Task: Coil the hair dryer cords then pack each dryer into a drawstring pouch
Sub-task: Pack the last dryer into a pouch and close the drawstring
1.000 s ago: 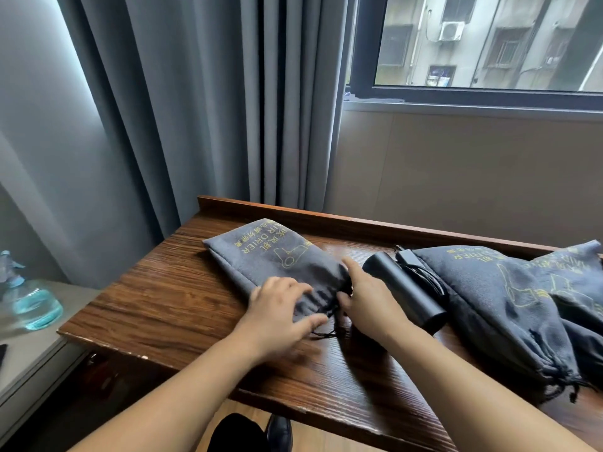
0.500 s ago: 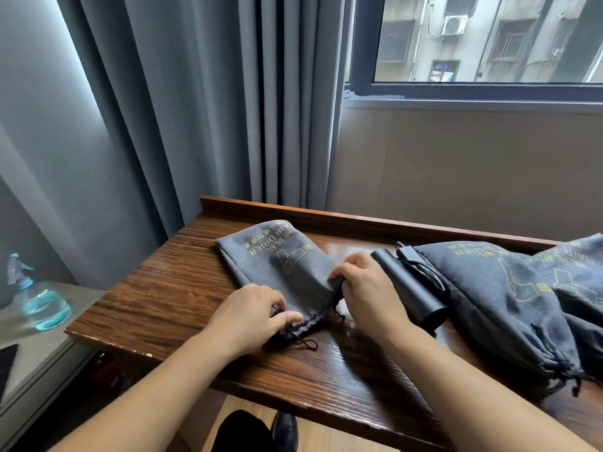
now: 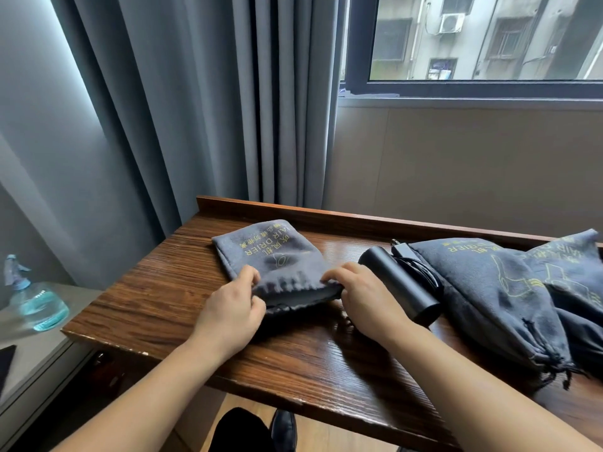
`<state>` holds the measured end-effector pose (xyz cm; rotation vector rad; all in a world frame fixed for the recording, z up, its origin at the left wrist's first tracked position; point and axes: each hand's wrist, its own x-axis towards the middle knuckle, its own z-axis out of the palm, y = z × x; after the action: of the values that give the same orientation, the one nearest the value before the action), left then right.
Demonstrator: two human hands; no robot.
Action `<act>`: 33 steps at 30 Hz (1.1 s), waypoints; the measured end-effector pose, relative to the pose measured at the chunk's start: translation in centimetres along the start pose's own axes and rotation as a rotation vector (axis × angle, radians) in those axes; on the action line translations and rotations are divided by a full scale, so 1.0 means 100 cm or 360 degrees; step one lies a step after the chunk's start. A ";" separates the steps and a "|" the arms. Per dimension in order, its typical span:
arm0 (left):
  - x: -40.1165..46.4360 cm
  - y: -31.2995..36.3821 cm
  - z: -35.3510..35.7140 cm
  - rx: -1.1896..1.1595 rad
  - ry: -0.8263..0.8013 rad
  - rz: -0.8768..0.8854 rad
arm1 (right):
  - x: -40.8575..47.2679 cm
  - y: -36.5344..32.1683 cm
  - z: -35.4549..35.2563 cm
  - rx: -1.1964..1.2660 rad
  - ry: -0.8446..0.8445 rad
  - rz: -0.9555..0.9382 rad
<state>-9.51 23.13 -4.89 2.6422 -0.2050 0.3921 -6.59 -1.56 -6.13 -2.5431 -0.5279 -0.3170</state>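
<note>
A flat grey drawstring pouch with yellow print lies on the wooden table, its mouth toward me. My left hand pinches the left side of the mouth rim. My right hand grips the right side, and the mouth is stretched wide between them. A black hair dryer lies just right of my right hand, with its coiled black cord bunched against it. Neither hand touches the dryer.
Two filled grey pouches lie at the table's right, drawstrings toward the near edge. Grey curtains hang behind the table's raised back edge. A blue spray bottle stands on a lower shelf at the left.
Both hands moved from the bunched pouch mouth to its two sides and pulled it wide open. The dryer and other pouches stayed put.
</note>
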 end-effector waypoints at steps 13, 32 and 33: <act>0.012 0.014 0.007 -0.0555 -0.0266 -0.0141 | -0.030 -0.043 0.006 -0.0085 0.0130 -0.0365; 0.015 0.032 0.024 -0.0441 -0.0188 -0.0035 | -0.058 -0.060 0.018 -0.0016 -0.0411 -0.0882; 0.014 0.033 0.023 -0.0432 -0.0214 0.0017 | -0.058 -0.057 0.017 -0.0014 -0.0275 -0.0808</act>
<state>-8.33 19.07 -5.05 2.4011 -0.2935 0.1752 -13.98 2.04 -6.89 -2.4242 -1.2431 -0.2759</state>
